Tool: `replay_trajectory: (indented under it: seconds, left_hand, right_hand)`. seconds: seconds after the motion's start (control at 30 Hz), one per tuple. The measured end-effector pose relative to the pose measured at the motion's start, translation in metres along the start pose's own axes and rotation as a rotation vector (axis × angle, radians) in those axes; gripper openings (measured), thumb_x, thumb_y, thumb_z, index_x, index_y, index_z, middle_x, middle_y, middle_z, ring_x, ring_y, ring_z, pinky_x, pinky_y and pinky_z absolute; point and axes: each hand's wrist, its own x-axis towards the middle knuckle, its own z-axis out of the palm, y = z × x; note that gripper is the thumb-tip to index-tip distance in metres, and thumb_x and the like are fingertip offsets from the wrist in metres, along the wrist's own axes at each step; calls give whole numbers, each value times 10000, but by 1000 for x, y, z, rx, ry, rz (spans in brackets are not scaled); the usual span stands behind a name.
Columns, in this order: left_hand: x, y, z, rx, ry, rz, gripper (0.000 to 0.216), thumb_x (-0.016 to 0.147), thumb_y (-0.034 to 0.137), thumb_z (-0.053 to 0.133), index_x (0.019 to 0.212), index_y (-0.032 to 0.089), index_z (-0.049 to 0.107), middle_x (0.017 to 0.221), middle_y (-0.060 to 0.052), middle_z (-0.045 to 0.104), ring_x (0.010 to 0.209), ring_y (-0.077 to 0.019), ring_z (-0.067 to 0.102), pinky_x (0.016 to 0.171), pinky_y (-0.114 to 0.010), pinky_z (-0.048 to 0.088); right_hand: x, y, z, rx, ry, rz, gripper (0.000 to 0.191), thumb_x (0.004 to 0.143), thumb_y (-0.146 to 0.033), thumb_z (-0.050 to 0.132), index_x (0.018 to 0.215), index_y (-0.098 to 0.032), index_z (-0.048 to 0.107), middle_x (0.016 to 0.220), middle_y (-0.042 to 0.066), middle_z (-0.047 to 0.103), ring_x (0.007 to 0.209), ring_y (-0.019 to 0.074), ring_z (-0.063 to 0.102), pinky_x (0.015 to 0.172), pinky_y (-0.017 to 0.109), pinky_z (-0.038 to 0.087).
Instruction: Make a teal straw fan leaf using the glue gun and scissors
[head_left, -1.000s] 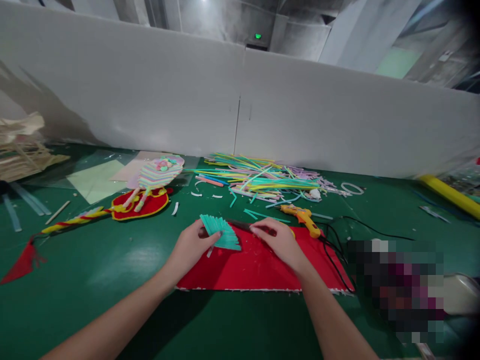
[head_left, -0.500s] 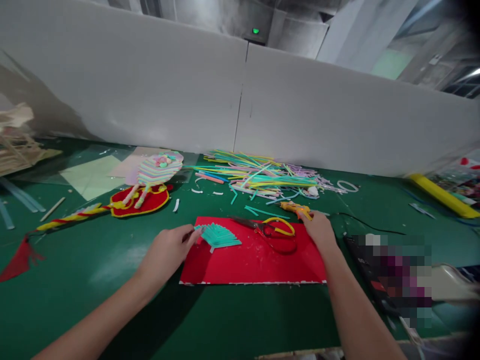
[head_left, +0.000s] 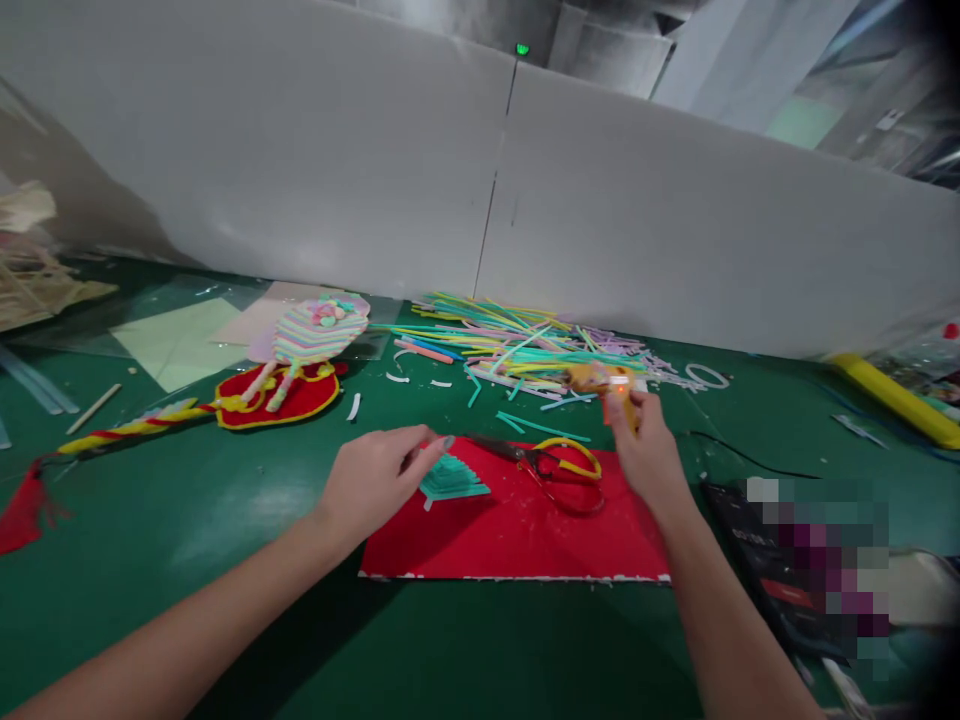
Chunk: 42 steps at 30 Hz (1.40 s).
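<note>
My right hand (head_left: 645,452) is closed round the handle of an orange glue gun (head_left: 604,380), lifted just above the table behind a red felt sheet (head_left: 517,530). My left hand (head_left: 379,475) rests at the sheet's left edge, its fingers pinched on a teal fan-shaped piece of glued strips (head_left: 452,478). Scissors with yellow and red handles (head_left: 551,462) lie on the red sheet between my two hands.
A pile of coloured strips (head_left: 517,350) lies behind the sheet by the white partition. A striped craft figure on a red base (head_left: 296,370) with a long tail sits to the left. A black cable (head_left: 742,455) and a dark item lie at the right.
My right hand left the red sheet, reached right to the glue gun and has lifted it. The scissors came into sight. My left hand stays on the teal fan.
</note>
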Motion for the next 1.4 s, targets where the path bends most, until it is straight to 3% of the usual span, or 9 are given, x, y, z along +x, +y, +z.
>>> replay_trajectory:
  seconds: [0.13, 0.33, 0.43, 0.63, 0.87, 1.1, 1.4]
  left_hand:
    - [26, -1, 9, -110, -103, 328, 217, 919, 337, 479, 915, 209, 654, 919, -25, 647, 866, -171, 582, 752, -268, 353]
    - [54, 0, 4, -64, -454, 415, 202, 785, 277, 685, 979, 245, 639, 983, 0, 633, 961, -188, 560, 791, -279, 336]
    - [58, -1, 5, -38, -556, 404, 241, 740, 222, 720, 965, 238, 637, 959, 2, 634, 963, -195, 551, 783, -279, 331]
    - [55, -7, 10, -85, -540, 380, 178, 692, 241, 728, 854, 229, 655, 973, -17, 584, 955, -217, 530, 788, -298, 342]
    - [63, -13, 5, -412, -659, 108, 195, 655, 218, 678, 848, 237, 662, 784, 18, 660, 691, -161, 575, 574, -229, 369]
    - [72, -25, 8, -592, -685, 48, 160, 659, 316, 685, 797, 249, 729, 741, 21, 668, 682, -147, 559, 595, -212, 388]
    - [72, -22, 5, -690, -718, -37, 180, 630, 345, 715, 770, 237, 746, 741, 6, 678, 681, -151, 567, 585, -208, 398]
  right_hand:
    - [-16, -20, 22, -15, -134, -125, 647, 703, -685, 553, 1095, -174, 489, 916, 118, 667, 762, 263, 640, 609, 327, 464]
    - [-25, -10, 45, -24, -123, -132, 549, 742, -595, 556, 1086, -173, 487, 963, 119, 650, 774, 252, 637, 612, 331, 476]
    - [-25, -6, 45, 16, -99, -145, 523, 734, -574, 590, 1063, -181, 487, 932, 105, 646, 762, 235, 633, 605, 315, 483]
    - [-32, -5, 44, 28, -101, -216, 508, 706, -545, 636, 1043, -194, 488, 945, 97, 632, 773, 225, 633, 621, 318, 509]
    - [-40, -7, 48, 38, -137, -263, 519, 715, -552, 632, 1056, -191, 483, 900, 89, 631, 745, 217, 641, 593, 303, 515]
    - [-38, -4, 46, -28, -152, -354, 455, 738, -506, 623, 1036, -189, 491, 928, 91, 622, 765, 213, 632, 618, 303, 514]
    - [-36, -2, 44, -27, -148, -369, 362, 754, -437, 613, 1009, -208, 497, 911, 67, 612, 762, 201, 614, 637, 303, 508]
